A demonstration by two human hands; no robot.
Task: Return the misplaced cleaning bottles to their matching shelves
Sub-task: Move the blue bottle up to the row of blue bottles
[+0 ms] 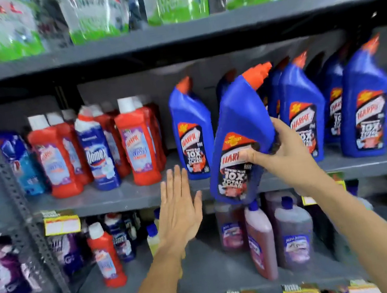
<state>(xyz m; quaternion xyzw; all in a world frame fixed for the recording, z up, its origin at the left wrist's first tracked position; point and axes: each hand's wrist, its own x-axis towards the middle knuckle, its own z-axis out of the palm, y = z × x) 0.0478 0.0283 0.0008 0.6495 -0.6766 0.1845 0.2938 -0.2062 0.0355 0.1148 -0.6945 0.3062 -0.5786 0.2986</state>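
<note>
Right hand (281,150) grips a tilted blue plastic "Harpic 10X" bottle (236,137) before the grey metal shelf (124,195), between standing blue Harpic bottles (191,131); left hand (179,206) flat, empty

- Two hands of mine are up at the shelves: my left hand (178,209) flat and empty, my right hand (282,152) wrapped round one blue Harpic bottle (239,136).
- Front row of the middle shelf (124,197): three more blue Harpic bottles standing, at (191,131), (302,114) and (367,106), with others behind them too hidden to count.
- Same shelf, front row: two red Harpic bottles (55,155), (138,142), more behind.
- One Domex bottle (97,151) stands between those two.
- Lower shelf: one red bottle (106,256).
- Top shelf: four green-and-white pouches (94,10).
</note>
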